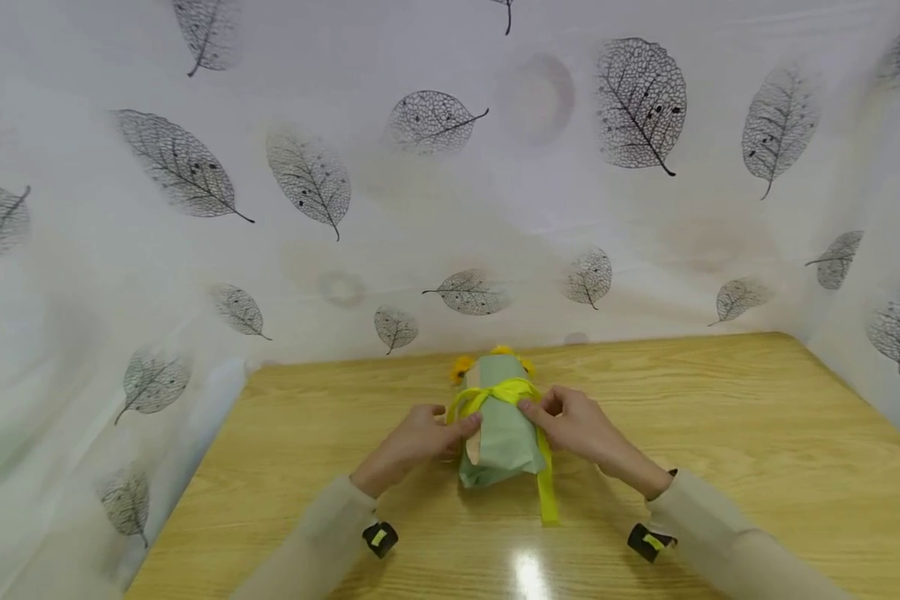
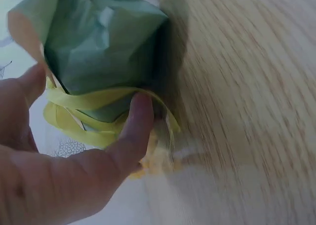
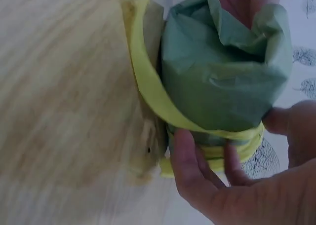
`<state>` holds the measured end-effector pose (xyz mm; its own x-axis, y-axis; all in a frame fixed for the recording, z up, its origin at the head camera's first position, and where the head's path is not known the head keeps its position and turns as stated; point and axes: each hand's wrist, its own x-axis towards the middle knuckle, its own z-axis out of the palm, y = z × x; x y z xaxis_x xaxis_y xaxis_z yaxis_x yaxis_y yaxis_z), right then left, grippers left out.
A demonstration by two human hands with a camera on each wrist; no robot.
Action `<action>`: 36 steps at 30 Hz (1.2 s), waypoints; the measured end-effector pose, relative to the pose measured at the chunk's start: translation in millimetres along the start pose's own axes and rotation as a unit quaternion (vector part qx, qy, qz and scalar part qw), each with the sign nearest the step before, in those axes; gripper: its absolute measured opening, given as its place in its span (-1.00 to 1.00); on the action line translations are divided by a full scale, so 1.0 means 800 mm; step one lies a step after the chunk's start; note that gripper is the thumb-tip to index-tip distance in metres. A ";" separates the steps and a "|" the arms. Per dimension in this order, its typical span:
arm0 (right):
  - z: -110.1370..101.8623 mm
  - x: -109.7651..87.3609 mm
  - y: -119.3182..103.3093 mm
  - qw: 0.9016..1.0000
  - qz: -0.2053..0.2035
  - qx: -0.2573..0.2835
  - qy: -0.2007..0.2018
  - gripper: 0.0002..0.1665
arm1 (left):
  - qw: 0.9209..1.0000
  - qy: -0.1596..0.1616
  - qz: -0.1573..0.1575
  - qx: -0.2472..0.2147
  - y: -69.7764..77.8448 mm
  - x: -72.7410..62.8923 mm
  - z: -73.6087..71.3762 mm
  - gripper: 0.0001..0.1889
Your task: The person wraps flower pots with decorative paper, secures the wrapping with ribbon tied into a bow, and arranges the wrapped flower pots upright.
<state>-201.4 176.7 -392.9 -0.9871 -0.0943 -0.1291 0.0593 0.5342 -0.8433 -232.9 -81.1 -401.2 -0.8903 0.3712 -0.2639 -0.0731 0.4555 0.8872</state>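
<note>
A small flower bouquet (image 1: 504, 433) wrapped in green paper lies on the table, its orange-yellow flowers (image 1: 461, 368) toward the back. Around its middle runs a yellow ribbon (image 1: 512, 389) tied in a bow, one long tail hanging down the right side onto the table. My left hand (image 1: 437, 437) holds the wrap from the left, thumb on top and a finger against the ribbon (image 2: 94, 99) at the side. From the right, my right hand (image 1: 581, 423) grips the bouquet at the ribbon (image 3: 197, 129), thumb on top and fingers along the side. The wrap's open paper end (image 3: 222, 62) faces me.
The wooden table (image 1: 720, 417) extends to both sides of the bouquet. Behind it and along the sides hangs a white sheet (image 1: 450, 208) printed with dark leaves. Black wrist straps (image 1: 380, 537) show below both sleeves.
</note>
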 end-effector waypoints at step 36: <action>-0.042 0.033 -0.016 0.993 -0.089 0.003 -0.079 -0.35 | 0.984 0.048 0.154 0.080 0.029 0.029 -0.007 -0.32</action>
<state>-233.6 195.7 -368.0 -0.9462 -0.3182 -0.0584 -0.1120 0.4916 -0.8636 -257.8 -66.2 -385.1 -0.8981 0.4368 0.0513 0.2713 0.4583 0.8464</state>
